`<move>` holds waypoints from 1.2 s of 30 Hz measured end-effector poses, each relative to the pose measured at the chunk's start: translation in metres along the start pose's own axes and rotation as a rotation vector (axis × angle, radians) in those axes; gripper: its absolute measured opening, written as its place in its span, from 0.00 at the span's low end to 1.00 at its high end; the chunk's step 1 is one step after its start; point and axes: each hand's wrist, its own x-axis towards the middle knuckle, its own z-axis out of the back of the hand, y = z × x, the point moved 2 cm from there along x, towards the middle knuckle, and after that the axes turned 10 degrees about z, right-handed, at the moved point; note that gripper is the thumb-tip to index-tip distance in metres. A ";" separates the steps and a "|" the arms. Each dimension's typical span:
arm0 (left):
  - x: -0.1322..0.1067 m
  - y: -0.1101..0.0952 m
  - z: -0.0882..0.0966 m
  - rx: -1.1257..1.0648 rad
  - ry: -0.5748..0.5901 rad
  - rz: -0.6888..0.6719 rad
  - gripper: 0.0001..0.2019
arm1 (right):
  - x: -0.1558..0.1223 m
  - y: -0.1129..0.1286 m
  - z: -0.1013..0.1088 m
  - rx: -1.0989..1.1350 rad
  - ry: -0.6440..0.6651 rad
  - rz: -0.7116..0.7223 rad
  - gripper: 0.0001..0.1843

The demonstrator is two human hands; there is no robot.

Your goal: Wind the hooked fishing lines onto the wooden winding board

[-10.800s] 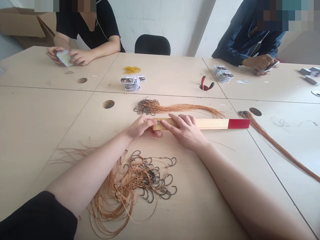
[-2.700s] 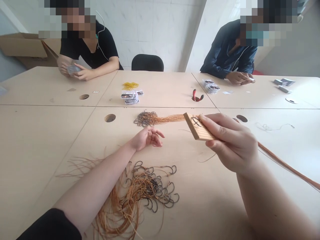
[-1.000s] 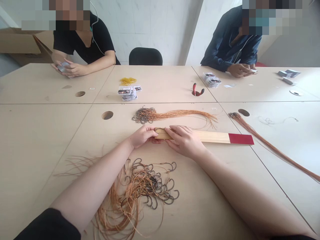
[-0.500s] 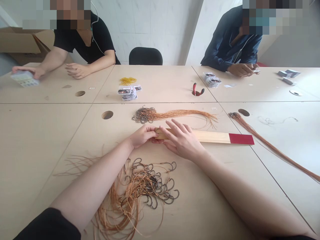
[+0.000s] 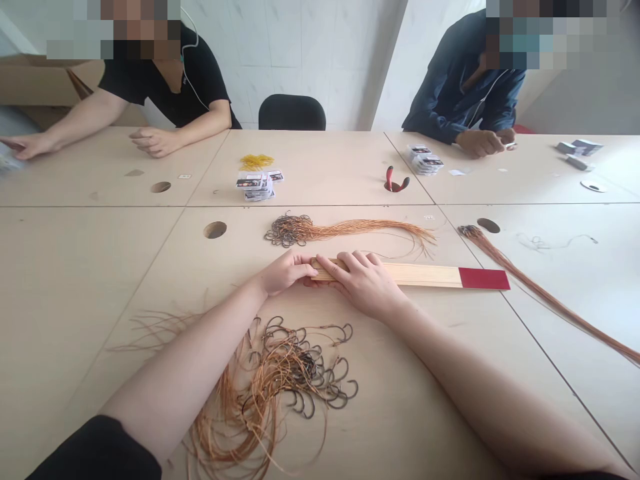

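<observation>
A long flat wooden strip [image 5: 425,274] with a red end lies crosswise before me. My left hand [image 5: 286,272] pinches its left end, thumb on top. Over the strip near that end, my right hand [image 5: 367,283] is closed, its fingers bent across the wood and its thumb partly hidden. Whether a hook or line is between my fingers, I cannot make out. Under and beside my left forearm lies a tangled pile of fish hooks [image 5: 310,367] tied to brown line. Just beyond my hands is a bundle of hooks [image 5: 287,230] with its lines stretched rightward.
Another bundle of brown lines [image 5: 540,293] runs along the right. Farther off are stacked small packs [image 5: 257,187], yellow pieces [image 5: 257,162] and red-handled pliers [image 5: 390,179] in a table hole. Two people sit opposite; one person's hand [image 5: 30,145] reaches far left.
My right hand's raised fingers have come down onto the strip. My left hand stays at its end. The person at the left has moved a clear box farther left.
</observation>
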 end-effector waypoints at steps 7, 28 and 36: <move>-0.001 0.000 0.000 0.036 -0.011 -0.007 0.08 | -0.001 -0.001 0.001 0.091 -0.014 0.017 0.26; 0.001 0.000 0.000 0.032 -0.021 0.059 0.07 | -0.003 -0.005 0.005 0.191 -0.023 0.032 0.26; 0.000 0.001 0.002 0.020 -0.045 0.071 0.07 | -0.002 -0.003 0.003 0.151 -0.037 0.027 0.26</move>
